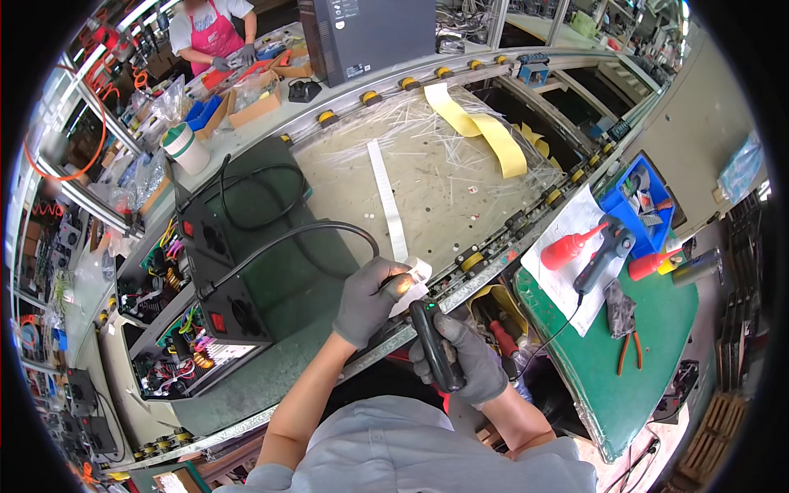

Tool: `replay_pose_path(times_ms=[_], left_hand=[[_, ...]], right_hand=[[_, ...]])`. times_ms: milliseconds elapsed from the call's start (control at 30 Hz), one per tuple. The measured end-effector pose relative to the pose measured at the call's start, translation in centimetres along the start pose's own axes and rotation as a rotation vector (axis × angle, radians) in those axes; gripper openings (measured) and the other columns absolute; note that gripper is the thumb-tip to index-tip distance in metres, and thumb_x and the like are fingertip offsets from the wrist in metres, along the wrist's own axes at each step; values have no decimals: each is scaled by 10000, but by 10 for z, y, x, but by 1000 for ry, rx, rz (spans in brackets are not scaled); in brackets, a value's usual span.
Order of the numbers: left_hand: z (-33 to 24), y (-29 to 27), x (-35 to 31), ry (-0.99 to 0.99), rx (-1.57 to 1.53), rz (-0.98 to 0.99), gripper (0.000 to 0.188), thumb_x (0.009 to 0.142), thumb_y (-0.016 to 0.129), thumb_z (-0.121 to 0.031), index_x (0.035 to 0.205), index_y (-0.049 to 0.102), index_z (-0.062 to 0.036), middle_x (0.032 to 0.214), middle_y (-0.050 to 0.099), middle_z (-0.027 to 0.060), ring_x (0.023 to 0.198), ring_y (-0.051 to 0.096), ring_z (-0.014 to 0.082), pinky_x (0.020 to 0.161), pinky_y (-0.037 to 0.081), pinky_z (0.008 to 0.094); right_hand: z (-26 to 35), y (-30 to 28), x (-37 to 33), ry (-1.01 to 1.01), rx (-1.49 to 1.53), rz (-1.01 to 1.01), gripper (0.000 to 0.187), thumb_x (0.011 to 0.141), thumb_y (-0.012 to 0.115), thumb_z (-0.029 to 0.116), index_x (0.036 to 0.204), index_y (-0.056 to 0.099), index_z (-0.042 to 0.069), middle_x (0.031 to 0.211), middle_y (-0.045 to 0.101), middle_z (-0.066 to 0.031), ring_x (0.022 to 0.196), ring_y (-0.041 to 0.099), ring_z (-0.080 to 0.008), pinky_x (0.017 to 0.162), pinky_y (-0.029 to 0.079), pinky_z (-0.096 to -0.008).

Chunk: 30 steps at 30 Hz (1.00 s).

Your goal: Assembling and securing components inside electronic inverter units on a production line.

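On the beige board (440, 209) lie a yellow strip (498, 146), a white strip (386, 195) and scattered clear slivers (462, 151).

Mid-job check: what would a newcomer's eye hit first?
First, the black handheld scanner in the gloved right hand, low centre, beside the bright spot on the gloved left hand. Then the curled yellow strip on the beige surface beyond, and the red squeeze bottles at right.

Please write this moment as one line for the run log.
left hand: gloved, holding white paper piece | right hand: gloved, gripping black handheld device | right side: orange-handled tool on green table
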<state>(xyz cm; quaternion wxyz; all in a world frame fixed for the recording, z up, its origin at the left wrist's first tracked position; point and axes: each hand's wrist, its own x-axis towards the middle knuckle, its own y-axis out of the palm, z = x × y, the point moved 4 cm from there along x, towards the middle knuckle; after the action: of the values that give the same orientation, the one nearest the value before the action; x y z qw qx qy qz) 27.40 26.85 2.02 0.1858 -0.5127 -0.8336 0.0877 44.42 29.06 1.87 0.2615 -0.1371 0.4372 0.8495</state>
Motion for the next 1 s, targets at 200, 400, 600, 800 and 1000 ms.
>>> replay_pose_path(times_ms=[200, 400, 600, 800, 1000], left_hand=[[-1, -8, -1, 24, -5, -19, 167, 809, 634, -159, 895, 629, -16, 789, 585, 107, 697, 585, 205, 635, 457, 288], [5, -15, -6, 27, -27, -50, 168, 810, 628, -156, 901, 626, -15, 794, 589, 109, 695, 586, 202, 644, 457, 292], [3, -24, -10, -2, -33, 33, 173, 825, 621, -168, 887, 624, -7, 777, 595, 103, 692, 576, 165, 637, 455, 285], [11, -23, -16, -180, -166, 159, 210, 840, 620, -196, 892, 623, 7, 768, 602, 80, 692, 542, 114, 639, 445, 272], [7, -36, -18, -56, -113, 44, 188, 810, 633, -157, 908, 627, 3, 788, 593, 94, 716, 556, 150, 671, 442, 279]], right_hand=[[0, 8, -2, 9, 18, -6, 446, 877, 527, 442, 1087, 535, 49, 813, 652, -117, 655, 644, -212, 560, 536, -315], [-4, 18, -5, 25, 64, 39, 430, 879, 522, 429, 1102, 535, 62, 819, 652, -102, 656, 631, -199, 538, 519, -303], [10, 22, 3, -239, -131, -129, 419, 871, 545, 407, 1104, 534, 59, 814, 646, -84, 603, 610, -133, 515, 496, -237], [23, 22, 17, -396, -207, -128, 403, 895, 521, 355, 1156, 518, 47, 822, 615, -31, 646, 552, -63, 586, 448, -197], [28, 32, 13, -509, -249, -209, 357, 901, 517, 321, 1113, 538, 36, 793, 609, -32, 623, 547, -66, 568, 445, -201]])
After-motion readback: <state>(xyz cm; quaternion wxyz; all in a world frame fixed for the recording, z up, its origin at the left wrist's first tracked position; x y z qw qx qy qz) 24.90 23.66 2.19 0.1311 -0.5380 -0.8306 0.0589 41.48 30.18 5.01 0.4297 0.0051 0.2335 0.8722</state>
